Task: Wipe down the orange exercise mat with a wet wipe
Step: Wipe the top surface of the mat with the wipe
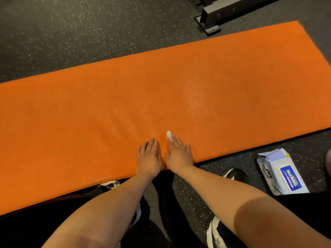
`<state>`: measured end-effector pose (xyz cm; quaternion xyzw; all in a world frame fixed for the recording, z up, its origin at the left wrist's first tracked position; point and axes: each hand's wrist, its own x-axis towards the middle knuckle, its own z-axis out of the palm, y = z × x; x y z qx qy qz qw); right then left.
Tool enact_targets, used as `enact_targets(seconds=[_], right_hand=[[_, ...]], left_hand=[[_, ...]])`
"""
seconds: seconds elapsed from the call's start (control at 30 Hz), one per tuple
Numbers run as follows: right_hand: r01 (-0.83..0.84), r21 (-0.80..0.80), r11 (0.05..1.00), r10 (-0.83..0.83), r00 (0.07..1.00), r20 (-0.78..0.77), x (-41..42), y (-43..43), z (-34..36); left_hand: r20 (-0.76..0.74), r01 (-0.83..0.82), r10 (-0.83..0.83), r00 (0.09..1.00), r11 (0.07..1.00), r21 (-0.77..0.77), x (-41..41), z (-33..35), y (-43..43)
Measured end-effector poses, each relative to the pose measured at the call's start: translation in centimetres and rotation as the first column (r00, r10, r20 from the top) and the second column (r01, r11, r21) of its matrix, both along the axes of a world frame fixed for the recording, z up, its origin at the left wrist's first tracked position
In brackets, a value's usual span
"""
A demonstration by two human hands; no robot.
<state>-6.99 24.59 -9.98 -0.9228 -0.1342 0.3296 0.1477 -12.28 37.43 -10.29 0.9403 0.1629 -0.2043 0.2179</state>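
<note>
Orange exercise mat [125, 97]: flat on the dark speckled floor [62, 33], running from the left edge up toward the right. Shiny patch right of its middle.

Left hand [148, 156]: palm down on the mat's near edge, fingers straight and close together, holding nothing.

Right hand [179, 154]: just beside the left, also palm down, fingers straight and a little spread. Pressing flat, not pinching.

Wet wipe [169, 135]: small white wad showing past the right fingertips, on the mat near the front edge. Mostly hidden under the fingers, so cannot tell how much is there.

Pack of wipes [281, 174]: white with a blue label, lying on the floor off the mat's near edge, to the right of the right forearm.

Dark metal frame [215, 17]: on the floor beyond the mat's far right corner.

Black-and-white shoes [234, 174]: on the floor below the near edge, between the arms and beside them.
</note>
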Motion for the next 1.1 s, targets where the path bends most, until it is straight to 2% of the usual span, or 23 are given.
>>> enact_targets(seconds=[0.1,0.2,0.23,0.3,0.37,0.47,0.53,0.6,0.77,0.97,1.03,1.1], right_hand=[[-0.149,0.127,0.981,0.149,0.989,0.010,-2.3,-0.2,0.3],[-0.253,0.062,0.966,0.249,0.967,0.058,-1.0,-1.7,0.2],[-0.217,0.012,0.976,0.216,0.974,0.073,-0.5,-2.2,0.0],[-0.028,-0.054,0.998,0.031,0.998,0.057,-0.2,-2.7,0.1],[0.067,-0.052,0.996,-0.065,0.997,0.032,-1.1,-2.3,0.3],[0.017,0.038,0.999,-0.018,1.000,0.018,-3.4,-1.1,1.0],[-0.077,0.100,0.992,0.074,0.997,0.033,-4.4,-0.8,1.3],[-0.147,0.098,0.984,0.142,0.988,0.060,-4.8,-1.1,1.3],[-0.042,-0.026,0.999,0.043,0.998,0.048,-5.1,-1.9,1.9],[-0.142,0.109,0.984,0.141,0.990,0.024,-6.3,-1.7,2.3],[-0.145,0.035,0.989,0.143,0.989,0.048,-5.5,-2.4,2.3],[-0.036,-0.051,0.998,0.038,0.999,0.033,-4.4,-3.1,2.5]], left_hand=[[-0.001,-0.016,0.016,1.000,0.999,-0.048,-0.3,0.2,-0.1],[0.015,-0.016,0.016,1.000,0.998,-0.054,-1.0,0.4,-0.1],[0.018,-0.002,0.003,1.000,0.999,-0.034,-1.3,0.5,-0.2],[0.020,0.012,-0.012,1.000,1.000,-0.017,-1.6,0.8,-0.4],[0.014,0.016,-0.015,1.000,1.000,-0.019,-1.8,1.1,-0.6],[-0.009,0.007,-0.008,1.000,0.999,-0.044,-2.3,1.6,-0.9],[-0.039,0.009,-0.011,0.999,0.999,-0.052,-2.6,2.0,-1.1],[-0.055,0.008,-0.011,0.998,0.998,-0.061,-3.0,2.3,-1.4],[-0.088,0.018,-0.022,0.996,0.999,-0.044,-4.1,2.6,-2.0],[-0.057,0.069,-0.072,0.996,0.996,-0.047,-5.4,3.1,-2.2],[-0.058,0.073,-0.076,0.995,0.996,-0.048,-5.4,3.0,-2.0],[-0.068,0.072,-0.075,0.995,0.996,-0.050,-5.1,3.2,-1.8]])
